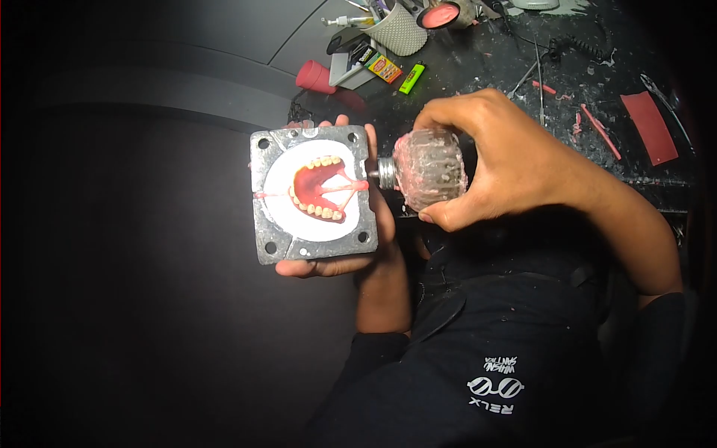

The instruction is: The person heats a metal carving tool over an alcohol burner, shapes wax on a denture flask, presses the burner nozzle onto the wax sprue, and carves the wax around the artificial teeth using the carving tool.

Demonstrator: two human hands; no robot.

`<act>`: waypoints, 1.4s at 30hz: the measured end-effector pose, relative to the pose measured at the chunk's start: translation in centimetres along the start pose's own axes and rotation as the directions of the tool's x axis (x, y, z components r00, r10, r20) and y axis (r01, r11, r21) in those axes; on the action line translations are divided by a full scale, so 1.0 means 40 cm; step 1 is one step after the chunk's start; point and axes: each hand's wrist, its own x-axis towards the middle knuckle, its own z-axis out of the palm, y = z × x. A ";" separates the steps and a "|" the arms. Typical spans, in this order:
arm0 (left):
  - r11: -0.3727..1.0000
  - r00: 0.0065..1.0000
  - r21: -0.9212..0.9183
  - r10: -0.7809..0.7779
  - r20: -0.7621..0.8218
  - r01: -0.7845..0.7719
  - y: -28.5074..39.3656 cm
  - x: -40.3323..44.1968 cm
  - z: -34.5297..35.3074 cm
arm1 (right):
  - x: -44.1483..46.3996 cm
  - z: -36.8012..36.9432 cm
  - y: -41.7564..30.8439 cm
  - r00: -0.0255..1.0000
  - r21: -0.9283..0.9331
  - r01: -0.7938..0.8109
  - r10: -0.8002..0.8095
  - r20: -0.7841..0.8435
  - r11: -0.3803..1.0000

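My left hand [382, 222] supports a grey metal flask half [267, 231] from beneath, with fingers showing along its edges. White plaster [280, 213] fills the flask. Set in it is a pink, arch-shaped denture base [305, 181] with cream teeth [321, 212]; pink strands run from it to the flask's right edge. In my right hand [504, 160], thumb and fingers grip a ribbed glass burner [435, 172] coated with pink residue. The burner lies tilted sideways, its metal neck [387, 173] pointing at the flask's right edge. No flame can be made out.
On the dark worktop [478, 67] are a green lighter [412, 78], a matchbox [385, 69], a red cup [314, 77] and a white textured tool holder [399, 31]. Farther right lie a pink wax sheet [648, 128], wax strips [601, 131] and thin metal tools [539, 82].
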 end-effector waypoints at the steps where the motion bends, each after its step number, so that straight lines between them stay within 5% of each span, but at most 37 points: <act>1: 0.999 0.999 0.018 -0.035 -0.002 0.036 0.003 -0.002 0.002 | 0.000 -0.005 0.000 1.000 -0.005 0.005 -0.005 0.004 1.000; 2: 1.000 1.000 0.016 -0.026 -0.004 0.026 0.005 -0.006 0.000 | 0.001 -0.009 0.000 0.997 0.017 0.048 -0.047 -0.066 0.999; 4: 0.801 0.987 -0.578 -0.109 0.115 0.156 0.015 -0.011 -0.005 | 0.013 -0.008 -0.011 0.975 0.108 0.109 -0.085 -0.205 0.988; 7: 0.928 0.984 -0.342 -0.172 -0.038 0.148 0.016 -0.009 -0.026 | 0.015 -0.016 -0.018 0.970 0.124 0.108 -0.078 -0.231 0.986; 10: 0.965 0.976 -0.167 -0.212 -0.054 0.200 0.009 -0.017 -0.071 | 0.014 -0.037 -0.019 0.983 0.257 -0.102 0.137 -0.123 0.961; 12: 0.970 0.974 -0.098 -0.225 -0.014 0.222 0.008 -0.023 -0.106 | 0.013 -0.042 0.035 0.952 -0.128 -0.139 0.097 -0.291 0.982; 14: 0.970 0.972 -0.072 -0.232 0.035 0.234 0.011 -0.027 -0.122 | 0.010 -0.050 0.060 0.956 -0.222 -0.200 0.141 -0.256 0.954; 15: 0.977 0.977 -0.089 -0.201 -0.067 0.195 0.019 -0.034 -0.096 | 0.008 -0.043 0.077 0.951 -0.291 -0.238 0.162 -0.262 0.927; 19: 0.923 0.962 -0.312 -0.261 -0.075 0.226 0.046 -0.044 -0.095 | 0.014 -0.042 0.108 0.940 -0.391 -0.318 0.233 -0.250 0.864; 23: 0.858 0.974 -0.471 -0.225 0.018 0.206 0.072 -0.040 -0.027 | 0.030 -0.056 0.121 0.907 -0.403 -0.420 0.364 -0.211 0.813; 25: 0.788 0.912 -0.611 -0.301 -0.278 0.075 0.088 -0.049 0.008 | 0.034 -0.060 0.122 0.869 -0.438 -0.493 0.448 -0.210 0.751; 26: 0.779 0.912 -0.624 -0.298 -0.281 0.062 0.089 -0.065 -0.019 | 0.034 -0.056 0.134 0.871 -0.456 -0.489 0.446 -0.208 0.743; 28: 0.731 0.932 -0.583 -0.325 0.160 0.355 0.082 -0.100 -0.110 | 0.022 -0.064 0.163 0.907 -0.562 -0.417 0.363 -0.212 0.714; 29: 0.693 0.906 -0.584 -0.345 0.246 0.423 0.079 -0.105 -0.119 | 0.025 -0.075 0.148 0.886 -0.567 -0.450 0.423 -0.188 0.690; 30: 0.651 0.895 -0.616 -0.360 0.263 0.443 0.087 -0.110 -0.098 | 0.035 -0.089 0.124 0.848 -0.560 -0.499 0.507 -0.156 0.662; 32: 0.681 0.875 -0.627 -0.484 0.002 0.378 0.093 -0.124 -0.066 | 0.008 -0.127 0.126 0.911 -0.601 -0.412 0.311 -0.270 0.685; 33: 0.814 0.873 -0.411 -0.482 -0.080 0.411 0.079 -0.131 -0.071 | -0.001 -0.159 0.091 0.892 -0.560 -0.449 0.314 -0.325 0.696; 34: 0.801 0.872 -0.441 -0.484 -0.079 0.405 0.077 -0.134 -0.069 | -0.010 -0.183 0.056 0.870 -0.515 -0.481 0.317 -0.377 0.709; 36: 0.608 0.866 -0.618 -0.372 0.333 0.498 0.084 -0.143 -0.056 | -0.056 -0.224 0.040 0.871 -0.529 -0.462 0.251 -0.423 0.712; 37: 0.583 0.866 -0.640 -0.337 0.370 0.500 0.084 -0.142 -0.031 | -0.081 -0.233 0.016 0.857 -0.488 -0.495 0.312 -0.410 0.719; 40: 0.488 0.889 -0.798 -0.442 0.123 0.354 0.083 -0.168 -0.006 | -0.140 -0.197 -0.046 0.770 -0.294 -0.632 0.540 -0.340 0.717; 42: 0.532 0.894 -0.737 -0.387 0.225 0.416 0.081 -0.170 -0.025 | -0.193 -0.182 -0.011 0.823 -0.245 -0.566 0.523 -0.222 0.787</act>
